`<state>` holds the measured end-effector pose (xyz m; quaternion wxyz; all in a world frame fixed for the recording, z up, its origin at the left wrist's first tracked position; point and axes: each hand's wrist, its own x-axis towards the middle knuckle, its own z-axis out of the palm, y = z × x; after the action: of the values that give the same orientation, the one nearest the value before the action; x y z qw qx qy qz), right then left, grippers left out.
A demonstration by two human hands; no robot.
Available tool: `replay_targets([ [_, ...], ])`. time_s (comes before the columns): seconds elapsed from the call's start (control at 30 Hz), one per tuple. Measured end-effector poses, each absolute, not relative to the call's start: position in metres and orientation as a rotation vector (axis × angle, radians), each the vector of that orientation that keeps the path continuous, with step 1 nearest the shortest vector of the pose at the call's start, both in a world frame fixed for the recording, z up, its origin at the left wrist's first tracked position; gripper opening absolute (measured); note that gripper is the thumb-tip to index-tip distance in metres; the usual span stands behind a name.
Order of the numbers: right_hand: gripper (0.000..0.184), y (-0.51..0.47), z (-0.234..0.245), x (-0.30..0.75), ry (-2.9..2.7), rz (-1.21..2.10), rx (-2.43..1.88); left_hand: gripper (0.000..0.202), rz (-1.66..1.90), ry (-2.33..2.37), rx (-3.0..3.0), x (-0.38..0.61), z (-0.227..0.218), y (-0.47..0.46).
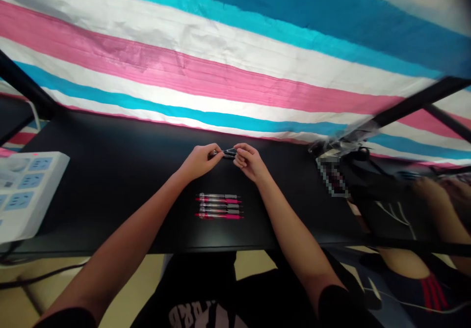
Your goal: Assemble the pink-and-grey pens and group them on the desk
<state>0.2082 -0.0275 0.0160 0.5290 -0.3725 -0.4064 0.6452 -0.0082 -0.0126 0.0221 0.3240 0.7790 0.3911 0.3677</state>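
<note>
Over the far middle of the black table (110,185), my left hand (200,162) and my right hand (250,162) face each other a short way apart. Between them is a slim, dark, pen-like piece (230,151) with light marks. Its left end is pinched by my left thumb and fingers, its right end by my right fingertips. Another dark bit shows just below it, too small to make out. Nearer me, a row of pens (220,206) lies side by side, some with pink grips and some with grey or black ones.
A white power strip (33,190) with blue sockets stands at the left. Clear plastic wrapping (348,139) and a blurred-out object (332,176) lie at the right. Another person's hand (430,190) is farther right. A striped sheet (221,63) hangs behind the table.
</note>
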Motion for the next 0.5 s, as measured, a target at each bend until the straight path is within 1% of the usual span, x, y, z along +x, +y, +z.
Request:
replay_targets([
  [0.2,0.022,-0.030,0.012,0.202,-0.858,1.504,-0.887,0.022,0.929,1.025,2.023,-0.009,0.024,-0.011],
  [0.3,0.023,-0.030,0.011,0.198,-0.762,1.544,-0.841,0.022,0.900,1.038,2.048,-0.013,0.027,-0.011],
  [0.5,0.036,-0.033,0.009,0.188,-0.670,1.597,-0.812,0.016,0.777,1.099,2.218,-0.018,0.032,-0.012],
])
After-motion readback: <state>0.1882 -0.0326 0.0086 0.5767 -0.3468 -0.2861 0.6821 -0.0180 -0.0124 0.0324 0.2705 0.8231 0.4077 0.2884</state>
